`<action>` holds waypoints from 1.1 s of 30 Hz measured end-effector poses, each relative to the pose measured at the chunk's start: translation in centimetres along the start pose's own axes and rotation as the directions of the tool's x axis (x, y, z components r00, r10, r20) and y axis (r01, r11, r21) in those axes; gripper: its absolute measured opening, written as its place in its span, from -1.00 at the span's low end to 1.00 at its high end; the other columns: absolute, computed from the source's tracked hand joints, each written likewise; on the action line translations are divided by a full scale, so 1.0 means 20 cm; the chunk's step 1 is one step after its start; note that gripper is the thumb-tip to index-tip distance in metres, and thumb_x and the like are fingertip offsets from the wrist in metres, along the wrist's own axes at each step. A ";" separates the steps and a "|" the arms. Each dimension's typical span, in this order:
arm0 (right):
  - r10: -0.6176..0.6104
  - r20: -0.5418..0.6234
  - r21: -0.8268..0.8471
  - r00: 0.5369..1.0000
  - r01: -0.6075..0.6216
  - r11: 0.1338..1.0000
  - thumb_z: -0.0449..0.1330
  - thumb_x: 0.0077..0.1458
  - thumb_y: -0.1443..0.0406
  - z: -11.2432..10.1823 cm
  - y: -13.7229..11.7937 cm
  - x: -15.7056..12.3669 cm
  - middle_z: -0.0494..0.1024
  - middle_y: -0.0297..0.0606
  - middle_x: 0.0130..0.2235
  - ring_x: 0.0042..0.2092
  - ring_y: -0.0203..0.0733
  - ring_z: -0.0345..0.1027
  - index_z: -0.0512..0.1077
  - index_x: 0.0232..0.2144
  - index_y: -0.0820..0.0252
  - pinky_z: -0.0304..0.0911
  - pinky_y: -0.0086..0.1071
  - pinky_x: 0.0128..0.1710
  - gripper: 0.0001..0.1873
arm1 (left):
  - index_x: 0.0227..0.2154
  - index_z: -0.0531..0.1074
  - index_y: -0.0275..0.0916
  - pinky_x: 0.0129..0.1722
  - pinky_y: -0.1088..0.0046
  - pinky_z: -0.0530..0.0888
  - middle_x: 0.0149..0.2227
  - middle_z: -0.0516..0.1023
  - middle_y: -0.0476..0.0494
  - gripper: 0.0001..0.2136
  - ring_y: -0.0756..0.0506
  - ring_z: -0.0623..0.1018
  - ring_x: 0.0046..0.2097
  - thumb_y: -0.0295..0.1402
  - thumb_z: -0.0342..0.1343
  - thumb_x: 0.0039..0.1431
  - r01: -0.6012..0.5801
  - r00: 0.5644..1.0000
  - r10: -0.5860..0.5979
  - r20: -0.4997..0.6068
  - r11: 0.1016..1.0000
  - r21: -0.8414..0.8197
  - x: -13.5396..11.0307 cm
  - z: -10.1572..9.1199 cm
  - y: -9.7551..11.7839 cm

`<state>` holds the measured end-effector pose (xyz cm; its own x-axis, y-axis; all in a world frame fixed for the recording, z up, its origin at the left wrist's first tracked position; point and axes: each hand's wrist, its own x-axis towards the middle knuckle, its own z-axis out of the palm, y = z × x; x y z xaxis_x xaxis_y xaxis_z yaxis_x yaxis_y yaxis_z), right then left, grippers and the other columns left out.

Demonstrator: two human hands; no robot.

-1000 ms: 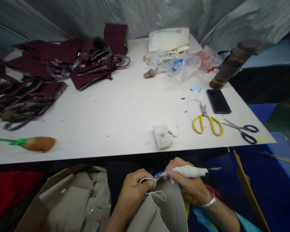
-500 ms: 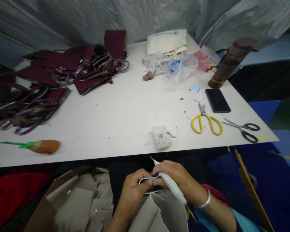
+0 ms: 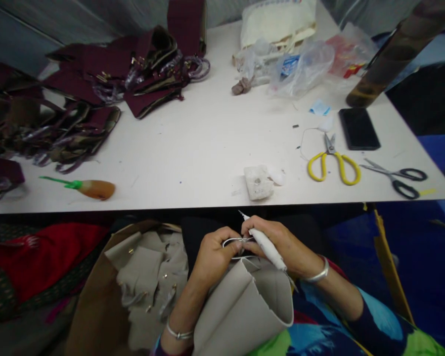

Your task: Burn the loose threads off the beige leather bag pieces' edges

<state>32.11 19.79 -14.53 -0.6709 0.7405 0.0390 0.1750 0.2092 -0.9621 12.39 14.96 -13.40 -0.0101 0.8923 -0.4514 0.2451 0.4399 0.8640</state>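
Observation:
My left hand [image 3: 213, 257] is closed, thumb and fingers pinching a thin pale strap [image 3: 229, 241] that loops above the bag. Against it my right hand [image 3: 282, 242] is closed too, holding a pointed tool with a white wrapped handle [image 3: 270, 251]; its thin tip points up and away to the left. My right fingertips also meet the strap, though what lies between them is too small to make out. Below both hands, on my lap, a light grey bag [image 3: 226, 306] stands tilted with its mouth open.
A carton [image 3: 92, 296] of grey bag pieces is at my left. On the table lie maroon bags [image 3: 107, 64], a glue bottle [image 3: 96, 189], a whitish block [image 3: 257, 183], yellow-handled scissors [image 3: 333, 160], black scissors [image 3: 398, 178], a phone [image 3: 359, 129] and a brown bottle [image 3: 393, 59].
The view has tipped down and shifted left, so table things sit higher and further right, and more of the bag shows. Both hands keep nearly the same hold on strap and tool.

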 end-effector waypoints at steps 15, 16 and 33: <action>0.002 0.100 -0.027 0.995 0.001 1.000 0.22 0.28 0.36 0.02 -0.05 -0.02 0.43 -0.45 -0.32 -0.36 -0.37 0.25 0.38 -0.11 0.11 0.10 -0.49 -0.36 -0.85 | -0.28 0.46 -0.24 -0.13 0.40 0.44 -0.27 0.59 -0.06 -0.88 -0.11 0.56 -0.18 -0.42 0.26 0.13 -0.137 0.988 0.142 0.063 0.987 -0.079 -0.06 0.00 -0.05; -0.008 0.108 -0.030 0.994 0.011 0.999 0.22 0.27 0.38 0.02 -0.06 -0.01 0.43 -0.46 -0.33 -0.37 -0.37 0.24 0.38 -0.11 0.12 0.09 -0.49 -0.37 -0.85 | -0.28 0.48 -0.24 -0.13 0.39 0.45 -0.28 0.59 -0.06 -0.90 -0.11 0.56 -0.18 -0.43 0.25 0.14 -0.148 0.986 0.151 0.066 0.988 -0.042 -0.07 -0.01 -0.05; -0.004 -0.061 -0.099 0.998 -0.002 0.995 0.17 0.21 0.35 0.10 -0.09 0.09 0.41 -0.46 -0.42 -0.44 -0.33 0.19 0.37 -0.16 0.10 0.06 -0.47 -0.40 -0.86 | 0.00 0.53 -0.19 0.14 0.05 0.43 -0.14 0.62 -0.23 -0.75 -0.27 0.52 0.06 -0.20 0.10 0.40 -0.738 0.664 0.702 0.256 0.670 0.076 -0.40 -0.12 0.02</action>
<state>29.16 19.42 -13.20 -0.6263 0.7773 0.0595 0.2471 0.2703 -0.9305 10.14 8.29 -8.97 0.4138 0.8754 0.2499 0.2455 -0.3717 0.8953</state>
